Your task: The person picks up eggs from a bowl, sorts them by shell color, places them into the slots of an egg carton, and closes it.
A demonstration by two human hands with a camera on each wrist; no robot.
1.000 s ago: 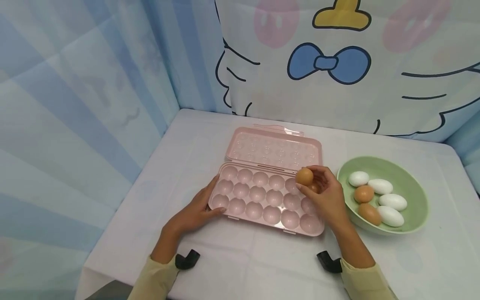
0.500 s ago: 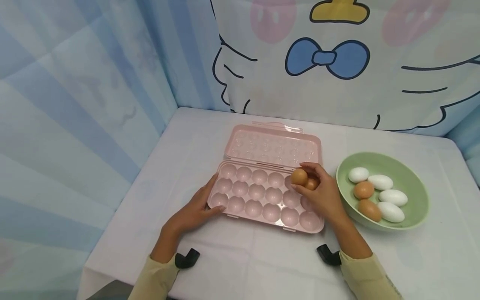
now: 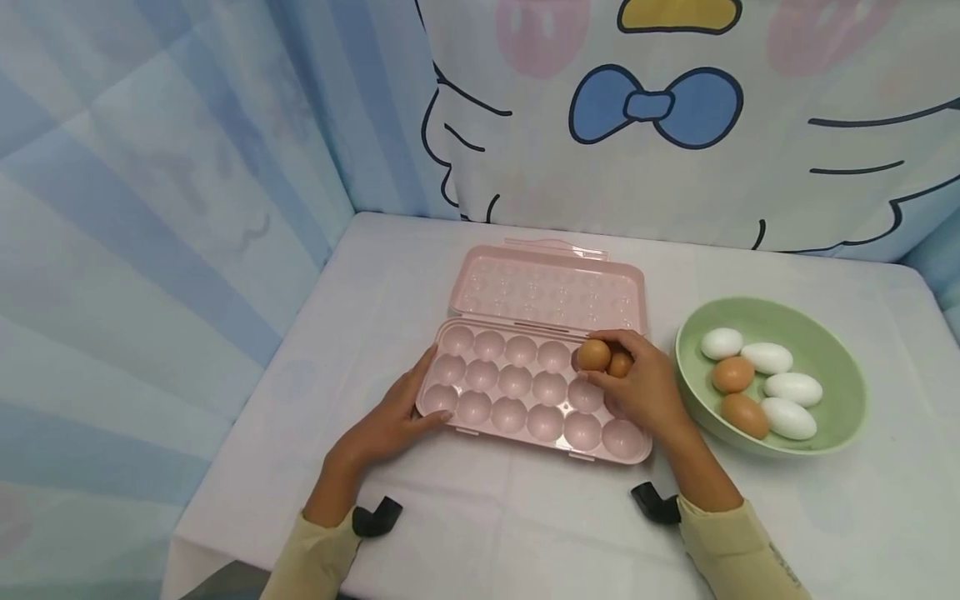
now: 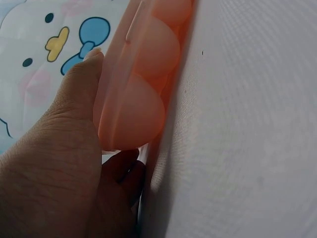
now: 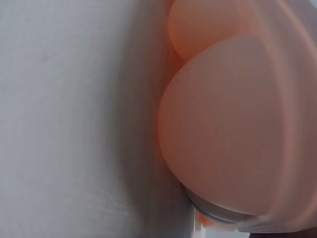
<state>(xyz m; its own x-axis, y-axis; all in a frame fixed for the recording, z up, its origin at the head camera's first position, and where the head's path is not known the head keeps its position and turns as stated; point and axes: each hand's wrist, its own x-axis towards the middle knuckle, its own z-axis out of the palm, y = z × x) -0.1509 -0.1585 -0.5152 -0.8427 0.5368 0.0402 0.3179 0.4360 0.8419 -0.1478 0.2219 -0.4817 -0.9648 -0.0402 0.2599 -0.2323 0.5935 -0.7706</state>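
A pink plastic egg carton [image 3: 491,432] lies with its lid [image 3: 551,292] folded back, most of its round cups bare. My left hand [image 3: 386,417] grips the carton's left end; in the left wrist view the thumb of that left hand [image 4: 59,144] lies along the rim, the other fingers below. Between thumb and fingers my right hand [image 3: 651,385] pinches a brown egg [image 3: 593,355], low at the back row's second cup from the right. Beside it, partly behind the fingers, another brown egg [image 3: 620,364] sits in the end cup. The right wrist view shows mostly the cups' outer walls [image 5: 223,124].
A green bowl [image 3: 813,337] stands right of the carton, holding several white eggs [image 3: 792,389] and two brown eggs [image 3: 744,415]. White cloth [image 3: 510,533] covers the table. A printed curtain [image 3: 615,183] hangs behind it, and a blue striped one [image 3: 150,250] on the left.
My right hand has moved slightly left and lowered the brown egg into the back row, beside the end one. The left hand keeps its grip on the carton. The head view has tilted down slightly.
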